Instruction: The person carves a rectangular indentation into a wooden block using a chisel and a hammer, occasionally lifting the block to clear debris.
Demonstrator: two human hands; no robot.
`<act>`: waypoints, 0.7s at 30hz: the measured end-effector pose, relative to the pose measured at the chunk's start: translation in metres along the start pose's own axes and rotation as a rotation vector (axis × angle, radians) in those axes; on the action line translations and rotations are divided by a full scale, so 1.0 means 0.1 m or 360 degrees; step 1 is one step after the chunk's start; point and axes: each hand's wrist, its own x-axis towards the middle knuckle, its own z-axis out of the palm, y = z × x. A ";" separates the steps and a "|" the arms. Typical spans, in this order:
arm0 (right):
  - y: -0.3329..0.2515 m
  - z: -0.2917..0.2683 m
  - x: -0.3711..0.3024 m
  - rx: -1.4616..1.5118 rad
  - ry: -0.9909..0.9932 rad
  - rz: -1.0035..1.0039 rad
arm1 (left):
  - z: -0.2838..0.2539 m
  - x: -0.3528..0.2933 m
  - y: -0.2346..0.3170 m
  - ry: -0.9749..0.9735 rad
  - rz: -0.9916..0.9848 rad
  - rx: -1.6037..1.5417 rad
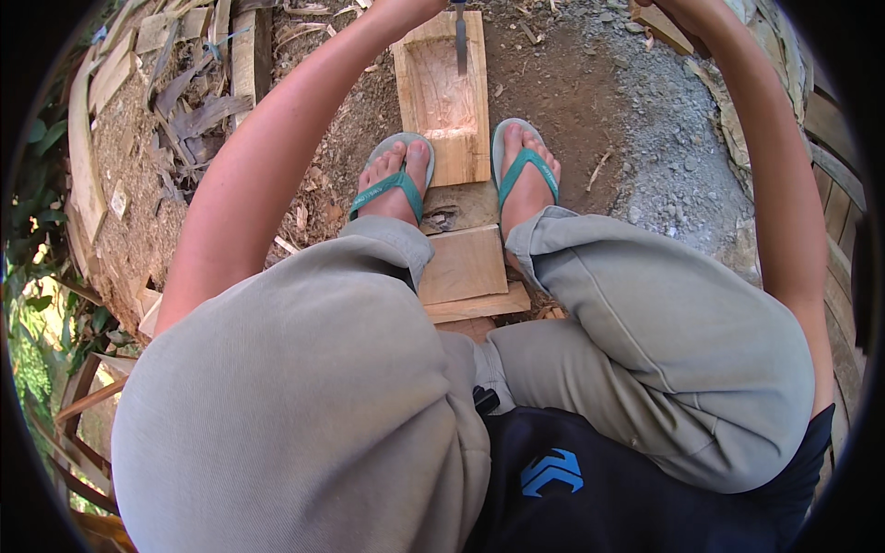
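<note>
My left hand (pixel 412 9) is at the top edge, partly cut off, closed on the handle of a chisel. The chisel's flat metal blade (pixel 461 44) points down into a hollowed wooden block (pixel 477 101). Rough tool marks and pale shavings show in the block's recess. At the upper right, my right hand (pixel 687 13), also cut off by the edge, grips a wooden piece (pixel 662 28) held up away from the block. The far ends of the chisel handle and the wooden piece lie out of view.
My feet in green-strapped flip-flops (pixel 392 189) flank the block's near end. Flat wooden boards (pixel 466 267) lie between my legs. Wood scraps (pixel 249 55) and chips cover the ground at left; grey gravel (pixel 678 138) lies at right, beside slats (pixel 834 138).
</note>
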 end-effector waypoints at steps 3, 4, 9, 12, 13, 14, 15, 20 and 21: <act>0.00 0.07 0.08 0.0072 0.0065 0.0158 | 0.02 0.01 -0.04 0.0065 0.0035 0.0078; 0.06 0.17 0.06 0.0090 0.0175 0.0085 | 0.06 0.02 -0.02 0.0067 0.0066 0.0126; -0.07 0.04 0.00 -0.0033 0.0061 0.0211 | 0.05 -0.03 0.02 0.0127 0.0074 0.0251; 0.06 0.00 0.12 0.0092 -0.0016 0.0338 | 0.05 -0.05 0.04 0.0162 0.0127 0.0351; 0.03 -0.04 0.11 0.0083 -0.0098 0.0480 | 0.04 -0.06 0.04 0.0176 0.0128 0.0391; 0.01 -0.02 0.12 -0.0001 -0.0034 0.0344 | 0.03 -0.06 0.03 0.0187 0.0134 0.0428; -0.01 0.02 0.08 0.0023 0.0018 0.0286 | 0.02 -0.06 0.03 0.0198 0.0139 0.0466; -0.08 -0.06 -0.02 0.0062 -0.0068 0.0172 | -0.02 -0.04 -0.01 0.0164 0.0080 0.0419; -0.08 -0.03 0.00 0.0036 -0.0030 0.0173 | -0.02 -0.03 -0.01 0.0145 0.0078 0.0447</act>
